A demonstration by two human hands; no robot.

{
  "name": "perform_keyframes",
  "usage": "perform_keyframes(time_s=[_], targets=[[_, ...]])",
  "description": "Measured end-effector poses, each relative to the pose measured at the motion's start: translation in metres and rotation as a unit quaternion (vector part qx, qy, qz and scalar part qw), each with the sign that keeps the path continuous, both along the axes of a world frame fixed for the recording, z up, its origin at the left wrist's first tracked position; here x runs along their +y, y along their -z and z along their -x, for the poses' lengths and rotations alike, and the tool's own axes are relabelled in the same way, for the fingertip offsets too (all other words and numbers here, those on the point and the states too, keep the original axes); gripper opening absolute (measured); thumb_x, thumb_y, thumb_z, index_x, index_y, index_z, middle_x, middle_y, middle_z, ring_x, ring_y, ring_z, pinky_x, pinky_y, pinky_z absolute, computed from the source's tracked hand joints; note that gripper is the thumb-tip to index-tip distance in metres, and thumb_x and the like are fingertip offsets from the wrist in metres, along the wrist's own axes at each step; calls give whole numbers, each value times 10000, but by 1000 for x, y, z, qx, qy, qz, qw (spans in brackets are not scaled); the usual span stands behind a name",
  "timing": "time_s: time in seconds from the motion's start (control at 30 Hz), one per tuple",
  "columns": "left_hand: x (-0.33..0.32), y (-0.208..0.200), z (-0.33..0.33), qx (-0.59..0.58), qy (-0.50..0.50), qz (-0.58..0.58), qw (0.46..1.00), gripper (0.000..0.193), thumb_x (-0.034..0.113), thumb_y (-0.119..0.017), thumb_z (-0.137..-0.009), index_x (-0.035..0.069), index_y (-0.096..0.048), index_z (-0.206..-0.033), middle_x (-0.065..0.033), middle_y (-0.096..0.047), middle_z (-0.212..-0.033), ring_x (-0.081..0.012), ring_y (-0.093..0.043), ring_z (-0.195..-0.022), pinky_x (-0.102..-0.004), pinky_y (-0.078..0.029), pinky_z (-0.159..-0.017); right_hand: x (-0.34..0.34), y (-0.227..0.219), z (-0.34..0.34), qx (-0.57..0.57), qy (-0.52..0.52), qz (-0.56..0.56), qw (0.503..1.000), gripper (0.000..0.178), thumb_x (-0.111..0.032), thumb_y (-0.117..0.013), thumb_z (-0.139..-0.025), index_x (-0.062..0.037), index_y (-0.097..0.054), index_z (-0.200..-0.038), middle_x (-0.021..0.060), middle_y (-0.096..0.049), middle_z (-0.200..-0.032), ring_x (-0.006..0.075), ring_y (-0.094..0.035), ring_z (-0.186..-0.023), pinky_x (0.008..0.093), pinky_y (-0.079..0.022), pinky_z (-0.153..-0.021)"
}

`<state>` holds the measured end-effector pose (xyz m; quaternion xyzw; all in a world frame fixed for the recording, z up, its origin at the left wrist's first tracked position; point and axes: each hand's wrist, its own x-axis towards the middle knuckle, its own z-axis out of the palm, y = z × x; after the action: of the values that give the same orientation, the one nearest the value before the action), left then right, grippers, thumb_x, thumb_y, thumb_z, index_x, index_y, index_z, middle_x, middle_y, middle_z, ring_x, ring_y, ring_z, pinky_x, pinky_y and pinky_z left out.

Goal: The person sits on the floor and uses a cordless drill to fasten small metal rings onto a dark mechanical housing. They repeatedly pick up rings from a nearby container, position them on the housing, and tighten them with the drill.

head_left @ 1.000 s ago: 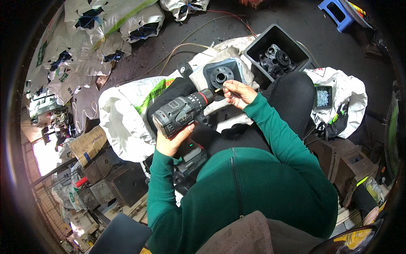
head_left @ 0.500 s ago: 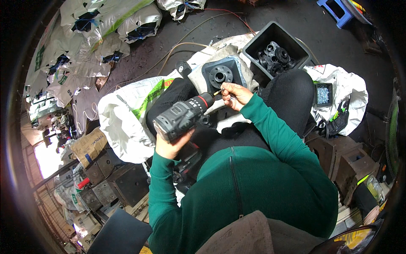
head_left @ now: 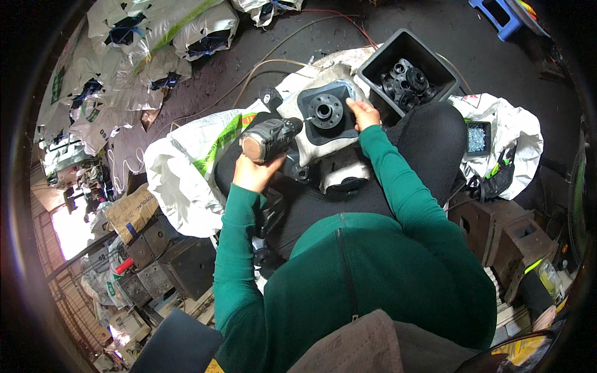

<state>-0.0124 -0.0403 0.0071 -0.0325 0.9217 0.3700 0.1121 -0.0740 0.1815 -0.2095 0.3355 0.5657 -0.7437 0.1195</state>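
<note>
My left hand [head_left: 254, 174] is wrapped around the handle of a black cordless drill [head_left: 266, 138]. Its nose points right, toward a round black flange [head_left: 324, 110] with a raised hub and a ring of holes. A thin bit bridges the small gap to the flange's left rim; whether a screw sits on it is too small to tell. The flange sits in a square dark tray [head_left: 348, 88], padded round with pale cloth. My right hand [head_left: 363, 115] has its fingers closed over the tray's right edge, beside the flange.
A black bin [head_left: 429, 53] with several black round fittings stands beyond my right knee. A small box of screws [head_left: 477, 138] rests on a white sack [head_left: 519, 124] at the right. White sacks lie left; hoses cross the floor ahead.
My right hand has left the drill's tip and moved up to the tray's right edge. The drill has swung upward, its nose now at the flange's left side.
</note>
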Motion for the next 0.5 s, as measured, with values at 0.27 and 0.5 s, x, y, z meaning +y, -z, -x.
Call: perform_keyframes(time_s=[0.27,0.5], targets=[[1,36,26,-96,-6,38,995,444,158,-740,-676,18,-589,-1069,-98,-636,-1016,-182,-608,-914,-308,-456,-816,-22,37,2,18,-146,-62,987,425,-400,-744,-696,-1,-638,-796,29,-636,-762,90,-550,-693,207,-437,-682],[6,25,30,-85,-3,49,995,440,133,-731,-684,10,-577,-1077,-102,-639,-993,-185,-609,-907,-310,-465,-805,-19,8,3,24,-118,130,984,294,-303,-694,-774,-27,-595,-753,-20,-558,-637,49,-459,-541,208,-368,-500]])
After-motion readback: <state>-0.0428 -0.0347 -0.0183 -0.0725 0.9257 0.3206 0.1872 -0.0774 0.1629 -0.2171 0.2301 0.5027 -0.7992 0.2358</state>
